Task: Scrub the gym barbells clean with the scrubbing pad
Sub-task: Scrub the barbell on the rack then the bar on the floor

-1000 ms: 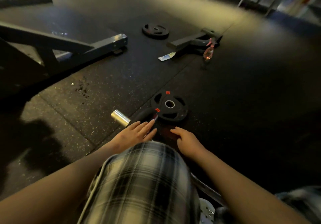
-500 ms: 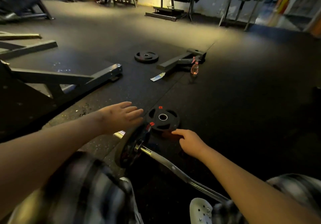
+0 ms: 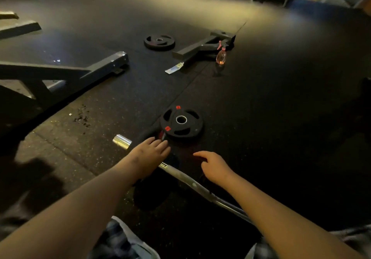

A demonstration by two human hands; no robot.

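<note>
Lowered since half a second ago, the left hand (image 3: 148, 154) lies flat, fingers together, on the mounted plate (image 3: 154, 196). The right hand (image 3: 214, 166) hovers beside it, fingers loosely bent. The barbell (image 3: 192, 184), with a dull curved shaft and bright chrome end, lies on the speckled rubber floor (image 3: 261, 118) beside a loose red-tagged plate (image 3: 181, 121). In the dim gym, a spray bottle (image 3: 221, 56) stands well beyond.

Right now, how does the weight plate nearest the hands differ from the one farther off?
The near plate shows red tags and a bright hub ring; no tags can be made out on the far plate. The near plate lies by the barbell; the far plate lies beside a dark metal frame. Both are black and lie flat.
</note>
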